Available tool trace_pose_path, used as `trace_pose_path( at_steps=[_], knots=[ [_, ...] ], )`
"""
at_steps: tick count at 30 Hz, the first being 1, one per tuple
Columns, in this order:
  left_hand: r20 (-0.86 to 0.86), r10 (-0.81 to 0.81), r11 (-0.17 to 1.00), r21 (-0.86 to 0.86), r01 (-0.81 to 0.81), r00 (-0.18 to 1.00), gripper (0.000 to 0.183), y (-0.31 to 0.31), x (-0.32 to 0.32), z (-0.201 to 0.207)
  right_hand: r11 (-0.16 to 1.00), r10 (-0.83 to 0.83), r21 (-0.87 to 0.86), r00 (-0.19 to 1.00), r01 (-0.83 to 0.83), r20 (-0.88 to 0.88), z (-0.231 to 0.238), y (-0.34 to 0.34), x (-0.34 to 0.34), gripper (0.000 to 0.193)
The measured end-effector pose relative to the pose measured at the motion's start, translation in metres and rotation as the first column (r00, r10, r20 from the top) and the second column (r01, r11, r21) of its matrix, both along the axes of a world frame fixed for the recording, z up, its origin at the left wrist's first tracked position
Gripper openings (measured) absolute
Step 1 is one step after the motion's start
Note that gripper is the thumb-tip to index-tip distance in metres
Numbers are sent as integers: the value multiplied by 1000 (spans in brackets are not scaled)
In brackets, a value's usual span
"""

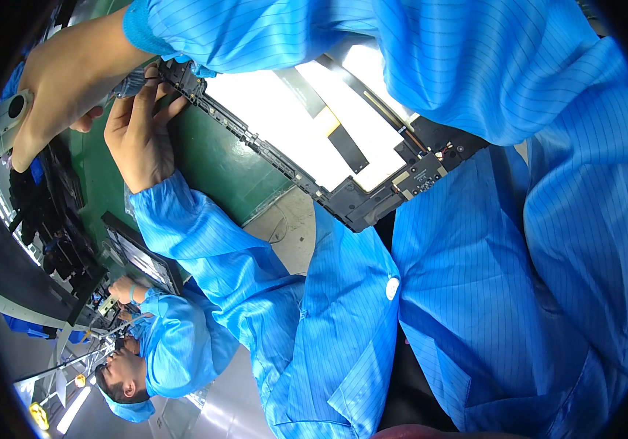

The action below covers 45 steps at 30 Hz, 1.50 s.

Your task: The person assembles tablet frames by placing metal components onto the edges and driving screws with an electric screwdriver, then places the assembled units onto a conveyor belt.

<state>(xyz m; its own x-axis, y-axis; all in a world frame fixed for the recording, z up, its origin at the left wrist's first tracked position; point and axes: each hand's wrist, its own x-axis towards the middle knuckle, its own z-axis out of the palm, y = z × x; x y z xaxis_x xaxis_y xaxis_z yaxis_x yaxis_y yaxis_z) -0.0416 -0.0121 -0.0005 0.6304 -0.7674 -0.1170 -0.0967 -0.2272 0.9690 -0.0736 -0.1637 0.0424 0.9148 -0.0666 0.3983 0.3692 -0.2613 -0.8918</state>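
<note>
Both hands meet at one corner of an open black-framed panel

The panel [303, 132] slants across the upper middle of the view, its far-left corner over a green mat [233, 179] and its near end over the front of the person's blue smock [475, 293]. What bears its weight cannot be told. Inside the black frame lies a bright white sheet [255, 102], crossed by a dark strip [348, 150] with a yellow edge; a small circuit board [422, 174] with wires beside it sits at the near end.

The right hand [65, 77], coming in along the top, is curled around a pale tool [6, 126] with a dark round button. The tool seems to run beneath the palm to a ridged nose [130, 84], which points at the panel's far-left corner; whether its tip touches cannot be told.

The left hand [140, 143] is just below, its fingers bent up to that same corner and partly hidden at the frame's edge. Whether they pinch the panel or only rest against it cannot be told.

At lower left, a co-worker [189, 340] in blue has a hand near a dark-edged screen [145, 260].
</note>
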Motion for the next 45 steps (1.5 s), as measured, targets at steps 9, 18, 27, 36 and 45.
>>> trace_pose_path(
  at_steps=[9, 18, 27, 36, 45],
  knots=[
    [-28, -44, 999, -14, 43, 999, 21, -4, 6, -8, 998, -50, 29, 999, 50, 12, 8, -6, 3, 48],
    [-20, -38, 999, -16, 37, 999, 20, -2, 5, -5, 999, -38, 22, 998, 37, 45, 13, -1, 22, 47],
    [6, -8, 1000, 13, 8, 1000, 20, -2, 0, 0, 998, -48, 29, 997, 47, 56, 7, 4, 11, 46],
    [-6, 28, 1000, 14, -27, 1000, 18, -1, 1, -4, 997, -76, 7, 995, 76, 56, -3, 6, 8, 46],
    [-30, 39, 999, -10, -40, 999, 26, 0, 4, -3, 997, -73, 1, 996, 73, 59, 11, 6, 22, 46]
  ],
)
